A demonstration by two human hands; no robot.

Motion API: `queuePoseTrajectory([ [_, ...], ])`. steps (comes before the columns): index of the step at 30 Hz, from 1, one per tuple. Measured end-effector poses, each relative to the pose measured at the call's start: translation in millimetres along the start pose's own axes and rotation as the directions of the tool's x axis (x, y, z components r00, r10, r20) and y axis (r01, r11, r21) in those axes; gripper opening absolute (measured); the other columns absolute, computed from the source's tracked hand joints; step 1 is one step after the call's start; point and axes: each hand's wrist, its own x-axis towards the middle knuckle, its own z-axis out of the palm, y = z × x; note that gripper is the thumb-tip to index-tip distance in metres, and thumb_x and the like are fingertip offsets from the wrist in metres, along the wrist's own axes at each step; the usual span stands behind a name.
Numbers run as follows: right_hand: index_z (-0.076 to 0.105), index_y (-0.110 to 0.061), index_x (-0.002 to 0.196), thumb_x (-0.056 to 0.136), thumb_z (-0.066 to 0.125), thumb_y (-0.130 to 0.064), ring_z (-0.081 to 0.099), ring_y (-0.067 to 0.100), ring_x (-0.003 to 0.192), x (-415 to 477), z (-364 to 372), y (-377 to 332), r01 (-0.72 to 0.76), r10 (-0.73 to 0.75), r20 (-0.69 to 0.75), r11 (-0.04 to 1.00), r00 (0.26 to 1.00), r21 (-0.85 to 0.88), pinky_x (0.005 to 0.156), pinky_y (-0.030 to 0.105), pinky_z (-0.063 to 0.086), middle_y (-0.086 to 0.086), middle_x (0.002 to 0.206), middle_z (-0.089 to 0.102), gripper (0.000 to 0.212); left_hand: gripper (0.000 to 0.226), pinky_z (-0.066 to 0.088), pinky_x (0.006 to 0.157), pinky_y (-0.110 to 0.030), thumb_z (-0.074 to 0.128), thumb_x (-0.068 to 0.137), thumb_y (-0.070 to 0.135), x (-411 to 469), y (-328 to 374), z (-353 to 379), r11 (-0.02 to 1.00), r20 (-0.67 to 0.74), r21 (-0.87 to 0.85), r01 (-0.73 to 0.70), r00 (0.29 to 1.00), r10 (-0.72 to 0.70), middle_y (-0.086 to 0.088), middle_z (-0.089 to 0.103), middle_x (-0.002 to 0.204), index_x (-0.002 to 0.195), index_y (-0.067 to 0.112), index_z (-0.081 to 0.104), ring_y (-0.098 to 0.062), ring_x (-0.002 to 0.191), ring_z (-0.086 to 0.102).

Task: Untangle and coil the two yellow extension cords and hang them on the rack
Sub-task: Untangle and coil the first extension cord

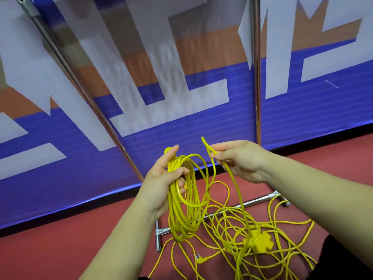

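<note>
Head cam: mid-coiling, left hand (pixel 161 179) curled round the coil (pixel 175 211), right hand (pixel 242 160) pinching a loose strand (pixel 234 184) just beside it, remaining cord (pixel 259 242) tangled below both hands, so next I'd guess another loop gets fed leftward.

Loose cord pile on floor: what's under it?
Visible: red floor and the rack's chrome base bar, which runs under the loose cord pile. Strands cross and hide parts of the bar; anything else beneath the dense middle cannot be seen.
</note>
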Motion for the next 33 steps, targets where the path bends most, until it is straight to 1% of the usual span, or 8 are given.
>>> queuePoseTrajectory([
  [4, 0.072, -0.014, 0.118, 0.095, 0.060, -0.001, 0.055, 0.008, 0.070, -10.1, 5.4, -1.8, 0.000, 0.018, 0.167, 0.994, 0.986, -0.108, 0.063, 0.021, 0.041, 0.000, 0.087, 0.070, 0.029, 0.070, 0.044, 0.045, -0.026, 0.057, 0.085, -0.006, 2.5, 0.6, -0.9, 0.997, -0.057, -0.078, -0.021, 0.998, 0.017, -0.012, 0.062, 0.081, 0.144, 0.031, 0.051, -0.017, 0.049, 0.048],
  [11, 0.073, -0.015, 0.118, 0.094, 0.059, 0.004, 0.051, 0.002, 0.059, -28.3, 19.2, 2.7, 0.199, -0.082, 0.344, 0.926, 0.935, -0.320, 0.056, 0.014, 0.039, 0.003, 0.086, 0.070, 0.034, 0.048, 0.045, 0.046, -0.027, 0.050, 0.101, 0.013, 5.7, 2.2, 2.0, 0.985, -0.145, -0.155, -0.075, 0.988, 0.052, -0.011, 0.058, 0.077, 0.145, 0.032, 0.048, -0.019, 0.052, 0.050],
  [18, 0.070, -0.020, 0.124, 0.093, 0.065, -0.001, 0.070, 0.002, 0.100, -41.0, 34.6, 20.8, 0.368, -0.105, 0.463, 0.767, 0.880, -0.525, 0.089, 0.018, 0.053, -0.009, 0.101, 0.076, 0.038, 0.056, 0.047, 0.048, -0.026, 0.053, 0.099, 0.004, 9.6, 4.7, -0.4, 0.986, -0.257, -0.118, -0.119, 0.963, 0.086, -0.006, 0.054, 0.070, 0.146, 0.032, 0.046, -0.016, 0.058, 0.053],
  [22, 0.073, -0.042, 0.114, 0.089, 0.070, -0.017, 0.071, 0.023, 0.104, -38.7, 37.7, 36.7, 0.392, -0.032, 0.529, 0.710, 0.848, -0.586, 0.097, 0.044, 0.055, 0.001, 0.106, 0.077, 0.036, 0.057, 0.051, 0.050, -0.025, 0.051, 0.098, -0.001, 10.4, 12.6, -6.3, 0.982, -0.289, -0.094, -0.163, 0.949, 0.130, -0.003, 0.057, 0.071, 0.144, 0.033, 0.049, -0.013, 0.055, 0.054],
  [25, 0.075, -0.031, 0.114, 0.089, 0.073, -0.012, 0.066, 0.004, 0.082, -38.0, 33.3, 39.6, 0.327, 0.019, 0.508, 0.744, 0.861, -0.583, 0.084, 0.025, 0.054, -0.004, 0.093, 0.074, 0.032, 0.053, 0.044, 0.045, -0.021, 0.048, 0.099, 0.001, 10.4, 20.8, -12.7, 0.976, -0.261, -0.127, -0.180, 0.955, 0.142, -0.002, 0.052, 0.074, 0.139, 0.035, 0.052, -0.009, 0.049, 0.046],
  [27, 0.077, -0.024, 0.103, 0.088, 0.073, -0.007, 0.060, 0.010, 0.075, -39.5, 30.3, 34.1, 0.275, 0.016, 0.471, 0.794, 0.882, -0.543, 0.073, 0.026, 0.049, 0.001, 0.082, 0.069, 0.024, 0.051, 0.038, 0.043, -0.019, 0.048, 0.100, 0.003, 8.8, 24.0, -15.7, 0.978, -0.213, -0.120, -0.174, 0.966, 0.146, -0.002, 0.048, 0.075, 0.139, 0.037, 0.052, -0.007, 0.048, 0.040],
  [30, 0.070, -0.016, 0.081, 0.085, 0.069, -0.004, 0.057, 0.017, 0.068, -31.2, 22.1, 22.4, 0.186, -0.107, 0.201, 0.882, 0.974, -0.432, 0.062, 0.027, 0.045, 0.013, 0.074, 0.068, 0.013, 0.051, 0.034, 0.042, -0.018, 0.048, 0.102, 0.008, 4.6, 25.4, -15.6, 0.983, -0.120, -0.067, -0.169, 0.980, 0.160, -0.001, 0.046, 0.072, 0.143, 0.037, 0.051, -0.007, 0.047, 0.035],
  [33, 0.052, -0.017, 0.085, 0.085, 0.076, -0.020, 0.063, 0.019, 0.072, -16.0, 21.4, 19.2, 0.071, -0.086, -0.058, 0.972, 0.995, -0.225, 0.061, 0.028, 0.048, 0.008, 0.075, 0.065, 0.025, 0.054, 0.035, 0.041, -0.018, 0.053, 0.097, 0.009, -0.1, 24.9, -9.3, 0.984, -0.031, -0.009, -0.178, 0.984, 0.177, -0.001, 0.044, 0.072, 0.143, 0.037, 0.052, -0.006, 0.045, 0.034],
])
